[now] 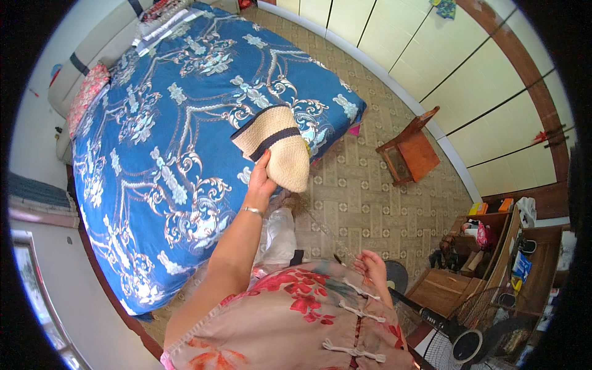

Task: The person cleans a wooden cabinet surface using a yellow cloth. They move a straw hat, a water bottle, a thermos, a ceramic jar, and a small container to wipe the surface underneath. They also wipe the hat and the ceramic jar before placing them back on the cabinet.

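My left hand grips a woven straw hat with a dark band and dark edging. The thumb lies on the outside of the hat; the other fingers are mostly hidden behind it. Under the hat spreads a bed with a blue floral cover, and the hat is held up above its near right edge. Low at my right side, my right hand hangs by my floral top, its fingers loosely bent and apart, with nothing seen in it.
A wooden chair stands on the patterned floor before pale cabinet doors. Close at my right are a standing fan and an open wooden drawer unit with assorted things. A floral pillow lies at the bed's head.
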Action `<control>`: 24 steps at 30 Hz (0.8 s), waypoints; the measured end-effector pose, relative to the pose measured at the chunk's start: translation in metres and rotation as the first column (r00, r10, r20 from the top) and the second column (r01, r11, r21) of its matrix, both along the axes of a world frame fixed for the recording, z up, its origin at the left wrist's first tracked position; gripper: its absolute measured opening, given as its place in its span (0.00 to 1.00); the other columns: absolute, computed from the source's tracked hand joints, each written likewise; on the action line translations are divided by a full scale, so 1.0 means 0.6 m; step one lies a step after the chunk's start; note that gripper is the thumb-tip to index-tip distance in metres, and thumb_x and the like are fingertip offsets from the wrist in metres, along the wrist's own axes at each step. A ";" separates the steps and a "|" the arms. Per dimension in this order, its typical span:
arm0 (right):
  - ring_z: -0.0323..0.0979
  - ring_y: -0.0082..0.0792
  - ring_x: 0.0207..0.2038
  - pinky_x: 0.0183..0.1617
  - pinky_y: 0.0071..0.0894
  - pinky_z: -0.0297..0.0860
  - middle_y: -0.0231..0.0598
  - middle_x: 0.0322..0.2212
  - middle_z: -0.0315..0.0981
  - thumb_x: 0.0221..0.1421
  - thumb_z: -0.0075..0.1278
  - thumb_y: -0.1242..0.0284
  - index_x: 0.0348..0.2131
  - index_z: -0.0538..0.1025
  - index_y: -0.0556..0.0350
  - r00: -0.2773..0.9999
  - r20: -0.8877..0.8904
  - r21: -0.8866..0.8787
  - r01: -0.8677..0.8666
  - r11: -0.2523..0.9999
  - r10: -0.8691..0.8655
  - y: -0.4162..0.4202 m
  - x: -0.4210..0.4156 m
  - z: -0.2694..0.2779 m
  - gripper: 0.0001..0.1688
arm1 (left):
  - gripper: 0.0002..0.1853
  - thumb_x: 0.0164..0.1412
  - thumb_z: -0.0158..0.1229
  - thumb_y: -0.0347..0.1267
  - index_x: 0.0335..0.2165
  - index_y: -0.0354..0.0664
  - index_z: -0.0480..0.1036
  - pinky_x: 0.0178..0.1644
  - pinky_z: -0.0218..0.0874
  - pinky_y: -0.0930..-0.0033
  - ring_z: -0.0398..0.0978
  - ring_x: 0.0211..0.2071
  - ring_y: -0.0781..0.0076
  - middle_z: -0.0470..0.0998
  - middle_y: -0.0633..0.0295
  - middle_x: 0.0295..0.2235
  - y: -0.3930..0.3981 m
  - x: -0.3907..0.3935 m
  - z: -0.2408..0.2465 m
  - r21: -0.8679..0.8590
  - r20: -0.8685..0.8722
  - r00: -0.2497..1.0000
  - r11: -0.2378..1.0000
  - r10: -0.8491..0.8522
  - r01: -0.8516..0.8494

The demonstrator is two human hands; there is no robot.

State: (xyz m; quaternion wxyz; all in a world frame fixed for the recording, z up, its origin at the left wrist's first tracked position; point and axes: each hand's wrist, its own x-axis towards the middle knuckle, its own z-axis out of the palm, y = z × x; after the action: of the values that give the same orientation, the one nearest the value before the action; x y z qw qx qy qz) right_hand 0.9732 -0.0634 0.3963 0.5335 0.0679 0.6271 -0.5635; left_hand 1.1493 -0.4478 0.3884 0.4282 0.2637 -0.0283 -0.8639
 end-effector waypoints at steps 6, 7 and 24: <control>0.74 0.30 0.29 0.29 0.24 0.69 0.40 0.34 0.73 0.59 0.45 0.72 0.43 0.68 0.56 0.996 -0.088 0.145 0.025 0.989 -0.012 -0.135 -0.030 0.049 0.12 | 0.21 0.56 0.56 0.35 0.47 0.38 0.67 0.53 0.60 0.53 0.70 0.47 0.57 0.72 0.55 0.46 -0.206 -0.088 -0.102 -0.020 0.137 0.990 1.000 -0.015 0.018; 0.74 0.28 0.30 0.29 0.23 0.69 0.38 0.34 0.73 0.59 0.45 0.71 0.43 0.69 0.55 0.995 -0.096 0.190 0.004 0.982 0.015 -0.159 -0.033 0.052 0.12 | 0.21 0.56 0.57 0.35 0.47 0.39 0.67 0.53 0.60 0.54 0.70 0.47 0.57 0.72 0.56 0.46 -0.234 -0.097 -0.127 -0.001 0.123 0.992 1.000 -0.023 0.023; 0.73 0.30 0.34 0.39 0.27 0.69 0.38 0.39 0.71 0.59 0.45 0.70 0.45 0.68 0.55 0.995 0.045 0.391 -0.096 0.916 0.085 -0.311 -0.022 0.018 0.15 | 0.18 0.56 0.57 0.35 0.44 0.41 0.65 0.34 0.65 0.66 0.71 0.38 0.66 0.71 0.59 0.41 -0.408 -0.097 -0.422 0.295 0.708 0.690 0.951 -0.153 -0.091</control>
State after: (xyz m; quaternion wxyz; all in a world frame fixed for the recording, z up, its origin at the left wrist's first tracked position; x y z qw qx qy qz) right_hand 0.9600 -0.2498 0.4070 0.5430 0.1518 0.7224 -0.4003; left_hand 1.0911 -0.6929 0.1349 0.3211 0.6448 -0.0645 -0.6906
